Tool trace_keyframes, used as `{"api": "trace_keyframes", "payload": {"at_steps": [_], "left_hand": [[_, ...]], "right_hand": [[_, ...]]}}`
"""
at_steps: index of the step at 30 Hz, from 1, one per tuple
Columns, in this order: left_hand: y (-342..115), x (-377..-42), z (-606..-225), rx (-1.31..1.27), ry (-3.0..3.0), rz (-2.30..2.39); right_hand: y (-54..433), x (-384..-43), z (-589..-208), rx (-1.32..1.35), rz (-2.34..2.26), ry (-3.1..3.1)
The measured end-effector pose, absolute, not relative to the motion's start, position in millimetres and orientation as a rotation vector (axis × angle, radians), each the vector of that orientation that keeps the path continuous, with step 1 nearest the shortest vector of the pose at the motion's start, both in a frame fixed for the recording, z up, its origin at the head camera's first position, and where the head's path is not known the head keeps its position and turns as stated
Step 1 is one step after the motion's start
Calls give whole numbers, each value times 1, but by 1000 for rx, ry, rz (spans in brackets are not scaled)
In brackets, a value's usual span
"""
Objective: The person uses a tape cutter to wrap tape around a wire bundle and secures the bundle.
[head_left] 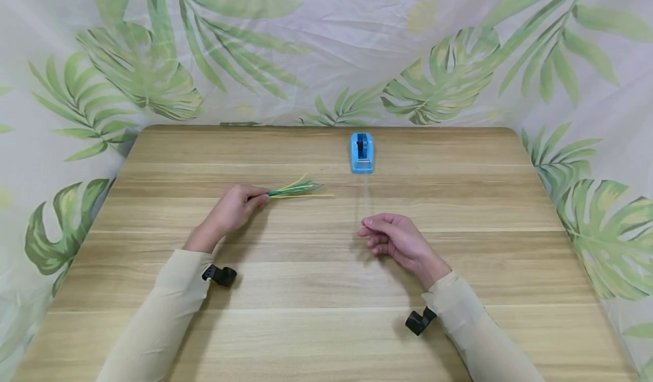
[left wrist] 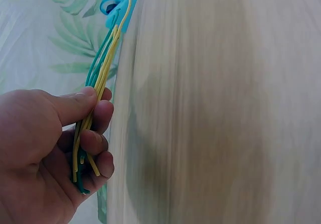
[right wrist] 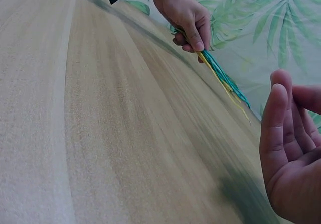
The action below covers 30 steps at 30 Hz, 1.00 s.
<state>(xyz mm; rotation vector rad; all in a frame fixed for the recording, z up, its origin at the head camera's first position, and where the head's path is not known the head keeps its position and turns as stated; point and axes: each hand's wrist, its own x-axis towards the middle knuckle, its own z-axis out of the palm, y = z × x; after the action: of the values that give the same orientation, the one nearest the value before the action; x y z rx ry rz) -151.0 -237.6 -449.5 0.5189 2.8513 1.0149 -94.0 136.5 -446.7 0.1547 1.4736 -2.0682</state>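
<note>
A loose bundle of green and yellow wires (head_left: 296, 189) is gripped by my left hand (head_left: 240, 206), its longer ends pointing right. In the left wrist view, thumb and fingers close round the wires (left wrist: 103, 66), and the short ends come out below in the palm. My right hand (head_left: 398, 237) pinches the near end of a clear strip of tape (head_left: 365, 195) between thumb and forefinger. That strip runs back to a blue tape dispenser (head_left: 361, 164) near the table's far edge. The right wrist view shows the right hand (right wrist: 293, 143) at its right edge.
The wood-grain table (head_left: 306, 314) ends at the back against a leaf-print cloth (head_left: 347, 47). A black wrist camera (head_left: 220, 275) is strapped at the left sleeve, another black camera (head_left: 420, 321) at the right one.
</note>
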Motion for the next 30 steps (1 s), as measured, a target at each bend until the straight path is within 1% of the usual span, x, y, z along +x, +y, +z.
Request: {"api": "trace_keyframes", "payload": {"at_steps": [7, 18, 30], "left_hand": [[-219, -150, -450, 544, 2797, 1029], [-183, -152, -447, 664, 2723, 1100], [-141, -146, -445, 730, 2689, 1079]], "right_hand": [[138, -93, -444, 158, -2086, 1464], [140, -93, -444, 160, -2094, 1461], [141, -95, -439, 149, -2103, 1461]]}}
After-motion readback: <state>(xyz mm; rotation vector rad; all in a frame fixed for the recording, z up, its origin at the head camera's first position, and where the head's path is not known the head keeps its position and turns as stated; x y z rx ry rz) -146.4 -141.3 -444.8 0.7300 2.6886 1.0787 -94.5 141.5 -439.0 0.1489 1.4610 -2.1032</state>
